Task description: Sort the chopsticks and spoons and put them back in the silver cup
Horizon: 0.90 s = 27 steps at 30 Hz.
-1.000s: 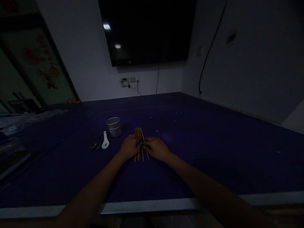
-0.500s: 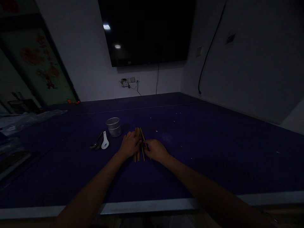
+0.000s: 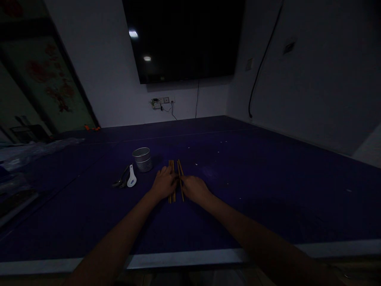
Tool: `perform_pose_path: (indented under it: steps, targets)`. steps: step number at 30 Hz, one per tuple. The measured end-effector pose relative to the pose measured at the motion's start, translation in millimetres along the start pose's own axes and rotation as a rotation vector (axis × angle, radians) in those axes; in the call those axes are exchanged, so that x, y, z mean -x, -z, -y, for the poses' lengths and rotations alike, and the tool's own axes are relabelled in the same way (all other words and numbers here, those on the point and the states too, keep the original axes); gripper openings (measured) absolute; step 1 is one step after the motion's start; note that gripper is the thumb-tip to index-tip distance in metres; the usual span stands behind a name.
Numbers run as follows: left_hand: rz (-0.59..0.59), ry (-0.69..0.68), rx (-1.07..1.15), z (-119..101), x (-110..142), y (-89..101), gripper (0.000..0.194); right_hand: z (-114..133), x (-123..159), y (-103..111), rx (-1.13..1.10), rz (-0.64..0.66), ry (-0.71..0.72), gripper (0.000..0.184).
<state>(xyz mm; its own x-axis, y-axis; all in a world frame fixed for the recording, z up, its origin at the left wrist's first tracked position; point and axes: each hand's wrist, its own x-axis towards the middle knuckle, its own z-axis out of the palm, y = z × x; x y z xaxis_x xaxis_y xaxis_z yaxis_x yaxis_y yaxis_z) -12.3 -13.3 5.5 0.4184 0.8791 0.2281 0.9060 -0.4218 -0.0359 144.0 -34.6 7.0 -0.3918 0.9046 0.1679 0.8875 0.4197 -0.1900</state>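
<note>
Several light-brown chopsticks [image 3: 172, 198] lie side by side on the dark blue tabletop, under my left hand [image 3: 162, 184]. Its fingers curl over the middle of that bundle. Just to the right, my right hand [image 3: 195, 188] is closed on a separate pair of chopsticks [image 3: 182, 194], tilted slightly against the bundle with a narrow gap between. Both hands' fingertips are dim and partly hidden. Beyond my left hand stands a silver metal cup [image 3: 143, 162]. A white soup spoon [image 3: 131, 181] lies left of it, beside dark metal cutlery [image 3: 120, 183] whose exact kind is unclear.
The blue tabletop [image 3: 253, 178] has a pale front edge [image 3: 184, 259] and small white specks. Crumpled clear plastic [image 3: 38, 149] and a tray-like item [image 3: 18, 202] lie at the left. A wall with sockets [image 3: 163, 100] and a large dark screen [image 3: 190, 39] stands behind.
My right hand has drawn chopsticks slightly right, away from the bundle, and the gap has widened. My left hand stays nearly in place on the others.
</note>
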Motion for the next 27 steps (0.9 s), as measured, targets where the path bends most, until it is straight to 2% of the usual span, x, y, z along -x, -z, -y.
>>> perform_pose_path:
  steps: [6, 12, 27]
  targets:
    - [-0.005, 0.013, 0.003, -2, 1, 3.9, 0.029, -6, -3, -1, -0.187, -0.1, 0.002, 0.031]
    - [-0.092, 0.107, 0.031, 1, -1, 5.9, 0.03, -5, -5, -13, -0.443, -0.177, 0.052, 0.032]
    - [-0.027, 0.081, 0.034, 1, -1, 1.8, 0.027, -2, -5, -18, -0.478, -0.24, 0.031, 0.031]
